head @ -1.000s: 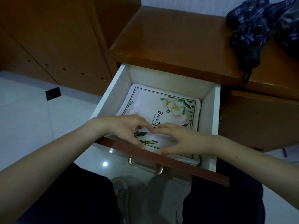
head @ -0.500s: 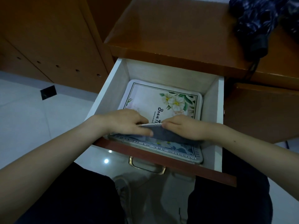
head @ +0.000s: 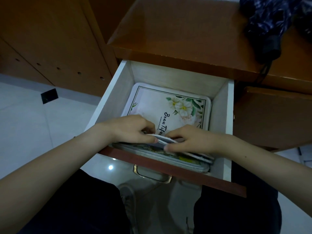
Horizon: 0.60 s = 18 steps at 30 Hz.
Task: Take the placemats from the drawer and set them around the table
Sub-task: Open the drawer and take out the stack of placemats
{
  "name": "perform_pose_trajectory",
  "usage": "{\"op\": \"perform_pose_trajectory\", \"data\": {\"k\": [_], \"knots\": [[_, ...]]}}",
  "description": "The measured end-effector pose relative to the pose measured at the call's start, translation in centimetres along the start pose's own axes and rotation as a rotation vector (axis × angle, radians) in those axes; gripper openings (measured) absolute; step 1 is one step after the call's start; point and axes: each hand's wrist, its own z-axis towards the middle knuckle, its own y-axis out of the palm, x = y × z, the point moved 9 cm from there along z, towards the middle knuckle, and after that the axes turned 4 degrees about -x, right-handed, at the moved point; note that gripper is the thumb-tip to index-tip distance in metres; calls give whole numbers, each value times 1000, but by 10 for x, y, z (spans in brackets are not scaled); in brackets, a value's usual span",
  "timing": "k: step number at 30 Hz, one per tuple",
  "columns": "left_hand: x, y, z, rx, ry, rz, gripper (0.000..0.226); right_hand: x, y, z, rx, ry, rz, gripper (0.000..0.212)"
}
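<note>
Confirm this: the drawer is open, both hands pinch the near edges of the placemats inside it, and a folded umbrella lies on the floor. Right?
Not quite. The umbrella lies on the cabinet top, not the floor, as the head view shows. The drawer is open, and the left hand and right hand pinch the placemats.

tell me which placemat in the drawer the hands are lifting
The top placemat, white with flowers and script. Both the left hand and right hand pinch its near edge up; the other mats lie flat beneath it.
</note>
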Motion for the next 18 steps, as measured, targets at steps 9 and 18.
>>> {"op": "perform_pose_trajectory", "data": {"k": [9, 18], "knots": [[2, 3, 1, 1, 7, 19, 53, -2, 6, 0, 19, -47, -192, 42], [2, 7, -1, -55, 34, -22, 60, -7, 2, 3, -28, -87, -74, 14]]}}
